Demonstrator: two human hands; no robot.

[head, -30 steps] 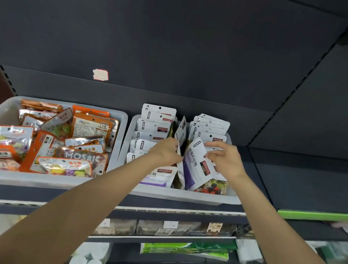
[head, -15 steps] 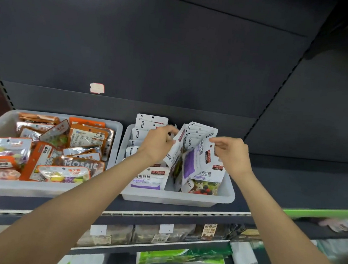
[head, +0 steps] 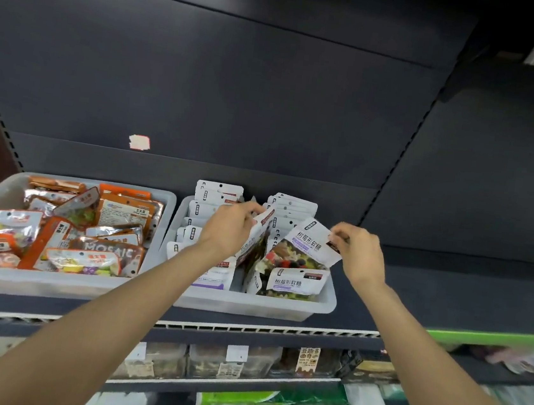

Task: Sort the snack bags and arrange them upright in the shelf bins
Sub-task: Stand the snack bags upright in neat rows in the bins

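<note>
Two white bins side by side on dark shelf (head: 448, 289). Left bin (head: 60, 285): orange and clear snack bags (head: 124, 216) heaped, mostly lying flat or slanted. Right bin (head: 247, 305): white-and-purple bags (head: 218, 193) standing upright in two rows from back wall to front wall.

Left hand (head: 227, 228), over middle of right bin: fingers curled on top edge of one white bag (head: 260, 231), tilted between the two rows.

Right hand (head: 358, 251), over right rim of right bin: thumb and fingers pinching top corner of lifted bag (head: 307, 245), slanted above right row, lower edge among front bags.

Torn label (head: 139, 142) stuck on back panel above left bin.
</note>
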